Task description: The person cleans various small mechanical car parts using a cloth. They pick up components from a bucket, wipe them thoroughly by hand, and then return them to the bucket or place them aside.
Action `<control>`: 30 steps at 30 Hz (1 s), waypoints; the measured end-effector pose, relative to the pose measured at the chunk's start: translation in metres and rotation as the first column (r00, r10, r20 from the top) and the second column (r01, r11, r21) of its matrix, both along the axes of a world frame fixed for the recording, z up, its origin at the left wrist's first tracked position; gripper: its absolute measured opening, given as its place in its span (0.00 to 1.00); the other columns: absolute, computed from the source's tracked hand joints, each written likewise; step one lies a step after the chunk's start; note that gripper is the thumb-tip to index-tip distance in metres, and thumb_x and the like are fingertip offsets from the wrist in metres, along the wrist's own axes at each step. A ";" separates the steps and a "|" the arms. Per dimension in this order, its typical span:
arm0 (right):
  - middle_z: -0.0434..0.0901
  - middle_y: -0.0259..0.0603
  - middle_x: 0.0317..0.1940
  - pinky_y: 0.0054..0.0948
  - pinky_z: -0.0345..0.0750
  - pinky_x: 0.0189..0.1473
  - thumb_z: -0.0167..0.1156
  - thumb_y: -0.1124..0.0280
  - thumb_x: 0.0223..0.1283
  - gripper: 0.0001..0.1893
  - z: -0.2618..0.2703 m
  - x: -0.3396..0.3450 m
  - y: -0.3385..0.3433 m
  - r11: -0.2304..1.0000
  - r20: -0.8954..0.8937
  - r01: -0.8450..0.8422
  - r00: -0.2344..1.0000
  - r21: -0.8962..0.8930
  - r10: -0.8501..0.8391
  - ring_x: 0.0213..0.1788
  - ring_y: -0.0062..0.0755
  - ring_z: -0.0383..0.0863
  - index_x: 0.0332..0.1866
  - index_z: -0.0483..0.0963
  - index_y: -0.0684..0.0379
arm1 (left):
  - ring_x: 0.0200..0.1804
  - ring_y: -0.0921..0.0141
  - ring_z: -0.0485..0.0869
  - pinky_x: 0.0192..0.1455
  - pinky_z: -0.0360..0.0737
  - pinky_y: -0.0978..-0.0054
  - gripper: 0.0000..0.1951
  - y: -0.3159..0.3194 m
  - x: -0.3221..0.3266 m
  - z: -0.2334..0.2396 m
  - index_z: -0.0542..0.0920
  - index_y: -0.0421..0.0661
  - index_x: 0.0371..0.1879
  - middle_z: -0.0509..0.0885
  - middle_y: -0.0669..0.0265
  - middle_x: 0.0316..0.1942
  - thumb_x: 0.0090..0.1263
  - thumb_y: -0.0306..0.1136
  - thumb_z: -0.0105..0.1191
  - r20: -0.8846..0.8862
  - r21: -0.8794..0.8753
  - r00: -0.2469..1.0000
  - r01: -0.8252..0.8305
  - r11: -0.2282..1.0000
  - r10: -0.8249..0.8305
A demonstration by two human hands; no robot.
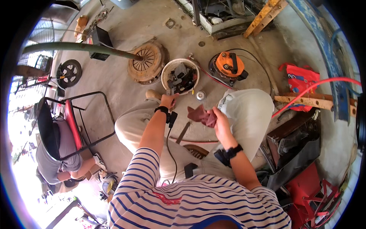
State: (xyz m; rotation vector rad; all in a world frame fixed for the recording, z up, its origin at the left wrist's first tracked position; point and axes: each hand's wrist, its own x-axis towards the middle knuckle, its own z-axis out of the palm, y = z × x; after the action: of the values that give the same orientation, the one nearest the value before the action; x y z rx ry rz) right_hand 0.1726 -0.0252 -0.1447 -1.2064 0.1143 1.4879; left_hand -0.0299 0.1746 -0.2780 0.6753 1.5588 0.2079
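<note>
My right hand [221, 121] is closed around a dark red cloth [201, 115], held above the floor between my knees. My left hand [169, 100] reaches to the near rim of a cream woven plastic basket [165, 75], with a flat grey metal piece [170, 89] at its fingertips; whether the fingers grip it I cannot tell. Dark metal and plastic parts [183, 76] fill the basket. A small round metal can [200, 95] stands on the floor just right of the basket.
A rusty clutch pressure plate [145, 61] lies left of the basket, an orange-topped machine [231, 65] to its right. Further out are a black battery [100, 43], a small wheel [69, 73], a red bag [302, 83] and a red hose [311, 87]. Another person [61, 143] bends at the left beside a folding chair [73, 123].
</note>
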 end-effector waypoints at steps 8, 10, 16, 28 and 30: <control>0.77 0.31 0.33 0.20 0.68 0.41 0.51 0.57 0.68 0.16 0.033 -0.005 0.020 0.987 0.109 -0.122 0.985 -0.101 0.133 0.37 0.16 0.72 0.36 0.76 0.60 | 0.28 0.62 0.76 0.29 0.72 0.66 0.34 0.061 -0.015 -0.121 0.75 0.32 0.36 0.78 0.55 0.26 0.49 0.56 0.68 -0.580 0.245 0.803 0.332 0.911 -0.136; 0.77 0.31 0.33 0.19 0.68 0.41 0.51 0.57 0.68 0.16 0.035 -0.003 0.025 0.980 0.083 -0.115 0.988 -0.162 0.130 0.36 0.16 0.72 0.36 0.76 0.60 | 0.44 0.53 0.82 0.44 0.78 0.62 0.32 0.077 -0.019 -0.129 0.77 0.34 0.43 0.83 0.49 0.40 0.49 0.51 0.69 -0.543 0.352 0.822 0.410 0.841 -0.174; 0.78 0.32 0.33 0.22 0.68 0.42 0.50 0.60 0.69 0.15 0.024 -0.002 0.030 0.965 0.032 -0.120 0.991 -0.235 0.131 0.38 0.19 0.74 0.38 0.76 0.61 | 0.33 0.62 0.85 0.37 0.79 0.68 0.26 0.109 -0.012 -0.138 0.76 0.38 0.51 0.85 0.55 0.32 0.57 0.40 0.64 -0.457 0.348 0.878 0.324 0.880 -0.142; 0.78 0.34 0.32 0.21 0.69 0.40 0.48 0.60 0.70 0.16 0.020 -0.004 0.029 0.959 0.013 -0.141 0.989 -0.247 0.149 0.35 0.20 0.74 0.38 0.75 0.64 | 0.55 0.58 0.72 0.52 0.73 0.61 0.23 0.097 0.025 -0.113 0.74 0.52 0.53 0.79 0.61 0.49 0.53 0.28 0.53 -0.888 0.277 0.248 0.961 -0.019 -0.386; 0.77 0.34 0.32 0.21 0.69 0.40 0.48 0.60 0.70 0.16 0.022 -0.003 0.030 0.960 0.014 -0.139 0.989 -0.245 0.147 0.35 0.20 0.74 0.38 0.75 0.64 | 0.55 0.58 0.71 0.53 0.72 0.60 0.23 0.094 0.033 -0.120 0.74 0.52 0.52 0.79 0.61 0.48 0.53 0.29 0.53 -0.836 0.247 0.299 0.954 0.172 -0.459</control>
State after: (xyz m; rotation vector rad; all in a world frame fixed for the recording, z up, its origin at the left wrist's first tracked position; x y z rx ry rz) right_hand 0.1694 0.0052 -0.1226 -1.4611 0.1961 1.6138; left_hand 0.0033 0.2686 -0.3981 2.3987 1.4108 -0.2388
